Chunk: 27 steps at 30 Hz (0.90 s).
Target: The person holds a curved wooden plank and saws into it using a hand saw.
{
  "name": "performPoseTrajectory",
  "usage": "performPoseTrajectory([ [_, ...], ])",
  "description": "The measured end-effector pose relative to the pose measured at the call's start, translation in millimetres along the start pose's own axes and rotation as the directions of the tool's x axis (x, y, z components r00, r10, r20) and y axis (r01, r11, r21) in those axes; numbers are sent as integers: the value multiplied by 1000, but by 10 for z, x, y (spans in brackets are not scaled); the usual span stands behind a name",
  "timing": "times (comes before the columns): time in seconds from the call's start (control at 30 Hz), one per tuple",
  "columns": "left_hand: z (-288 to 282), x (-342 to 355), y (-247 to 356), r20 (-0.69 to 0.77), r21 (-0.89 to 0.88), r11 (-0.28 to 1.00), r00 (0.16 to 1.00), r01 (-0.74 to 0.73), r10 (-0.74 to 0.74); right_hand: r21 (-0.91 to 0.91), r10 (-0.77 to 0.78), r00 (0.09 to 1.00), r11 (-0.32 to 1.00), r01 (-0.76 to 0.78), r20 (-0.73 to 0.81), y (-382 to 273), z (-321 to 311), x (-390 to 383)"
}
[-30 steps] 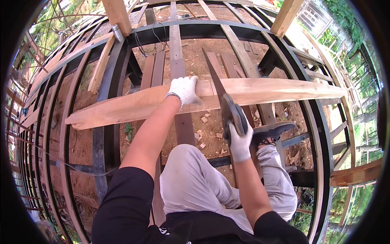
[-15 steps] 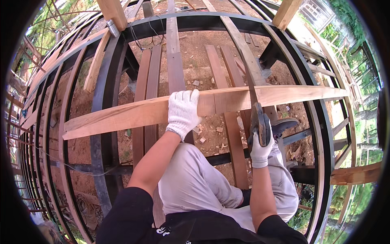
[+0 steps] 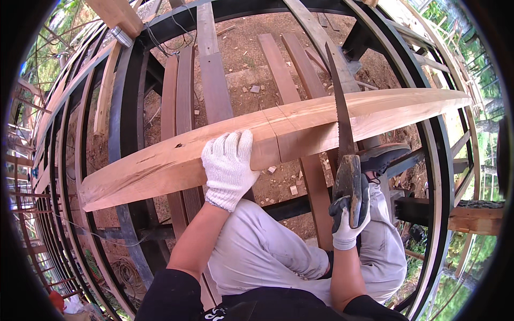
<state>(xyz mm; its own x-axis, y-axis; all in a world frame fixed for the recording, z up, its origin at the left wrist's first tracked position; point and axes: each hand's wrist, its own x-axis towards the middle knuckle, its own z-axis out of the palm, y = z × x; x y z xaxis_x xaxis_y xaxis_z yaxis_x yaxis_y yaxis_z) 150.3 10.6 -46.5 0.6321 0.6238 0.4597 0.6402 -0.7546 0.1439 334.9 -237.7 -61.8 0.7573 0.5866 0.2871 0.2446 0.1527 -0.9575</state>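
Observation:
A long pale wooden beam lies crosswise in front of me, with a thin dark line across its top and near side right of the middle. My left hand, in a white knit glove, grips the beam's near edge left of that line, fingers over the top. My right hand, in a white glove with dark grey patches, is closed around the handle of a handsaw. The saw's toothed blade points away from me and passes over the beam to the right of the line. Whether its teeth touch the wood I cannot tell.
Black steel beams frame the space, topped with wooden strips. Reddish-brown planks run away from me underneath. Below is bare earth with scattered wood offcuts. A wooden post stands at the far left; my shoe is beside the saw.
My right hand has drawn the saw back toward me, and more of its blade shows. The beam looks closer and more of its top is visible. My left hand still grips it.

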Motion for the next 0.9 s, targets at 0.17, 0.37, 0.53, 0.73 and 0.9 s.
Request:
performPoseTrajectory([
  [0.17,-8,26,-12,-1,12,1000,1000,-7,7,41,13,1000,999,-14,3,40,17,12],
  [0.37,-120,167,-37,37,15,1000,999,16,-17,17,2,999,1000,-2,38,57,-3,74],
  [0.53,-196,462,-167,152,-3,998,987,58,-57,42,112,978,992,-121,174,-434,235,-63],
  [0.73,-250,838,-279,241,61,994,965,93,-105,-42,280,929,959,-279,241,-592,305,-304],
  [0.9,-337,951,-306,342,108,988,929,115,-145,-1,219,949,975,-224,228,-483,310,-325],
])
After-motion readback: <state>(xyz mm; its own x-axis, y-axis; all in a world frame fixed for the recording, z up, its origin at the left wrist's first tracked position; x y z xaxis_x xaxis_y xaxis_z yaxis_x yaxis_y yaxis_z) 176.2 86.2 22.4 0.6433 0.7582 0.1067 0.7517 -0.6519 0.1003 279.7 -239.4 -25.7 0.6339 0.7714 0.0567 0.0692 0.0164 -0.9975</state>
